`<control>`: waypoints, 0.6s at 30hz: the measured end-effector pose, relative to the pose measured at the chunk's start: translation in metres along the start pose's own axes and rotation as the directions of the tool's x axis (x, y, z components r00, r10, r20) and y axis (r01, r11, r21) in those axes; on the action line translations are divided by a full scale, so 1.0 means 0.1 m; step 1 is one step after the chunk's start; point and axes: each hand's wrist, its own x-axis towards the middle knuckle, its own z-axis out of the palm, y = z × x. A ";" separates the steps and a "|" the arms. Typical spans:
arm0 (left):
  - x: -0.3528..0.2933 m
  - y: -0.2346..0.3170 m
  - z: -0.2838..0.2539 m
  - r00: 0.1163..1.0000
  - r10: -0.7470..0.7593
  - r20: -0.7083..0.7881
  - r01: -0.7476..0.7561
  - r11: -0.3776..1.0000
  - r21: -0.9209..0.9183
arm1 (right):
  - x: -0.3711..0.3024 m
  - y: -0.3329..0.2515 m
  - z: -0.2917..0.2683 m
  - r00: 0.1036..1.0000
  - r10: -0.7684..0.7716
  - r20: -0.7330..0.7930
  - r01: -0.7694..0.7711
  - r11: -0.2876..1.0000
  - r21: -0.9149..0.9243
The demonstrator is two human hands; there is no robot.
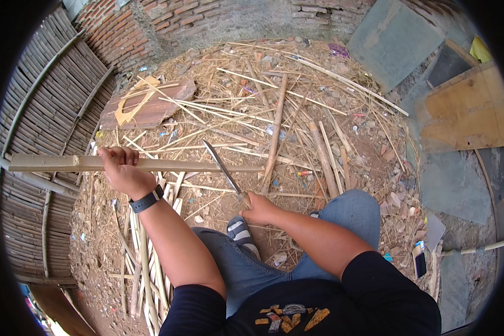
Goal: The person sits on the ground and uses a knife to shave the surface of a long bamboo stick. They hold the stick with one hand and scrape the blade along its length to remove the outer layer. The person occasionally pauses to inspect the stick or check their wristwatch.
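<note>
My left hand (124, 172) is wrapped round a long split bamboo piece (176, 164), held roughly level across the view. Its thick end points left, and it narrows toward the right. My right hand (260, 208) grips a machete (223, 168) by its wooden handle. The blade slants up and to the left, crossing the bamboo to the right of my left hand. From this view I cannot tell whether the edge touches the bamboo. A dark watch is on my left wrist.
Bamboo strips (151, 269) lie heaped beside my left leg. More strips and poles (277, 129) cover the littered ground ahead, near a brown board (168, 103). A bamboo slat wall (45, 112) stands left, a brick wall (173, 28) behind, and grey sheets (395, 42) at right.
</note>
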 end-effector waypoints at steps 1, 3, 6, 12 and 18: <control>0.01 0.00 -0.02 1.000 -0.001 0.009 0.001 1.000 0.001 | 0.00 0.02 0.01 1.000 -0.005 -0.002 0.005 1.000 0.004; 0.02 -0.01 -0.03 1.000 -0.003 0.015 0.003 1.000 0.001 | 0.02 0.05 0.02 1.000 -0.016 -0.005 0.016 1.000 0.011; 0.03 -0.02 -0.04 1.000 -0.005 0.008 0.005 1.000 -0.001 | 0.05 0.09 0.05 1.000 -0.028 -0.008 0.028 0.999 0.014; 0.04 -0.03 -0.06 1.000 -0.004 0.001 0.004 1.000 0.005 | 0.04 0.01 -0.03 0.991 0.080 0.104 -0.084 0.996 0.030; 0.07 -0.05 -0.10 1.000 0.006 0.010 -0.006 1.000 0.003 | 0.05 0.10 0.05 1.000 -0.004 0.008 0.004 0.999 0.045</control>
